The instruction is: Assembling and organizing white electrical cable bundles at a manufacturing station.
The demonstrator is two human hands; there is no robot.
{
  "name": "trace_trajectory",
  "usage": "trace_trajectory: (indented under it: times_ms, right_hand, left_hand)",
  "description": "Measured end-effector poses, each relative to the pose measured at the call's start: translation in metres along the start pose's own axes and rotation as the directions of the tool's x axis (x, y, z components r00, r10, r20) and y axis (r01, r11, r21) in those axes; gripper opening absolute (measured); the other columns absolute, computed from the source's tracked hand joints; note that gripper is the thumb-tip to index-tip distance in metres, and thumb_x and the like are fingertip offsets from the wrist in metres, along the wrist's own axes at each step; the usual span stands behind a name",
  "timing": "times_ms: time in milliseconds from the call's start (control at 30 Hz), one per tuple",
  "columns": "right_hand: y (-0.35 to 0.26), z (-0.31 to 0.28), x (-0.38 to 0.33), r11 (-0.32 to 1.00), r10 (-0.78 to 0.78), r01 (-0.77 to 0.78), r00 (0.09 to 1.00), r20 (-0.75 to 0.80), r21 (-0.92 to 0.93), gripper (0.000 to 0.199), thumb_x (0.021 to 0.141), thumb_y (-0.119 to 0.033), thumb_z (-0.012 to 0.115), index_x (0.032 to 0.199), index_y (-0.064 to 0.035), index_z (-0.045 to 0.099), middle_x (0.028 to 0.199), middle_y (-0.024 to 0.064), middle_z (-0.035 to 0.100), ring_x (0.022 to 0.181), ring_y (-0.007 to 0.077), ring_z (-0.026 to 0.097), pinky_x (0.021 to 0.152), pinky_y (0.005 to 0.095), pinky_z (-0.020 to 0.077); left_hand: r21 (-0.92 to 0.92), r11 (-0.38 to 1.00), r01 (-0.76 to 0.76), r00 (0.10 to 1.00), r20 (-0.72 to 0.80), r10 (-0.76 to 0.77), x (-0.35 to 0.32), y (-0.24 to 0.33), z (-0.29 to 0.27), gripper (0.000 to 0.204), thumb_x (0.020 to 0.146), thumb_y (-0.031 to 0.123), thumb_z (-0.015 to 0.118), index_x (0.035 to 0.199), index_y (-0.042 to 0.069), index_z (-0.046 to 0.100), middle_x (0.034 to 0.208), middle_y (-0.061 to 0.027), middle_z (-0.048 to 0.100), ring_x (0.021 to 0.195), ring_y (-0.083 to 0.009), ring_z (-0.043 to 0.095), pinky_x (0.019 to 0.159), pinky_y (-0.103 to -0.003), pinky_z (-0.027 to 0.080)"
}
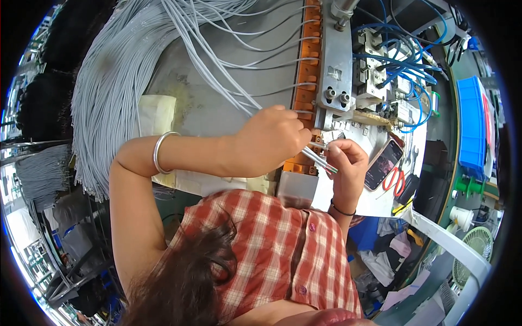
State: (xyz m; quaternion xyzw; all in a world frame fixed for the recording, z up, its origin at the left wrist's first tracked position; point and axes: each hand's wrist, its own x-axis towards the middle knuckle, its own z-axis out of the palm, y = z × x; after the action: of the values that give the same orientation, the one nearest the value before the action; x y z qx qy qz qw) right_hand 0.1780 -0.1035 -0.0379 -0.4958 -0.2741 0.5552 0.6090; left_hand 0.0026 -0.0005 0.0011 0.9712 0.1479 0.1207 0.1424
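My left hand (277, 133) is closed around several thin grey cables (243, 103), whose stripped ends stick out to the right of its fingers. At those ends, the fingers of my right hand (348, 160) are pinched together on one cable tip; the exact contact is small and partly hidden. Both hands are over the near end of an orange slotted strip (308, 69), where single grey cables lie in the slots at intervals. A metal clamp bar (336, 60) with two bolts runs along the strip's right side.
A thick heap of grey cables (111, 103) hangs over the table's left side. At right are pneumatic valves (371, 68) with blue tubes (405, 68), a phone (385, 164), red-handled scissors (399, 183) and a blue bin (471, 122). A white frame rail (448, 236) crosses the lower right.
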Motion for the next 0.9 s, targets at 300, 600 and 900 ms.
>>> trace_trajectory:
  times_ms: [300,600,900]
  right_hand:
    - [-0.001,0.006,0.001,0.992,-0.09,0.087,0.995,-0.032,-0.092,0.009,0.079,0.002,0.056,0.086,0.0053,0.061,0.073,0.0094,0.062,0.052,0.0074,0.052,0.041,0.0178,0.0388]
    - [-0.004,-0.003,-0.001,0.996,-0.08,0.082,0.995,0.066,-0.035,0.011,0.08,0.003,0.056,0.089,0.0061,0.061,0.074,0.0104,0.062,0.054,0.0087,0.054,0.041,0.0191,0.0406]
    - [0.0,0.009,-0.001,0.968,-0.194,0.185,0.981,-0.033,-0.171,0.012,0.08,0.002,0.055,0.09,0.0075,0.06,0.074,0.011,0.062,0.049,0.0092,0.052,0.04,0.0193,0.0402]
  left_hand:
    - [-0.12,0.992,0.032,0.999,0.0,-0.032,0.001,-0.003,-0.004,0.015,0.058,0.001,0.056,0.072,0.004,0.052,0.068,-0.0079,0.052,0.072,-0.0243,0.052,0.066,-0.035,0.038]
    - [-0.141,0.99,0.019,0.997,-0.069,-0.029,0.003,-0.003,-0.004,0.014,0.058,-0.001,0.054,0.072,0.004,0.052,0.068,-0.0088,0.052,0.071,-0.025,0.051,0.065,-0.035,0.038]
    - [-0.114,0.993,0.038,0.998,-0.047,-0.044,0.002,-0.003,-0.003,0.013,0.06,0.0,0.056,0.071,0.004,0.051,0.067,-0.0082,0.052,0.072,-0.0242,0.052,0.065,-0.035,0.038]
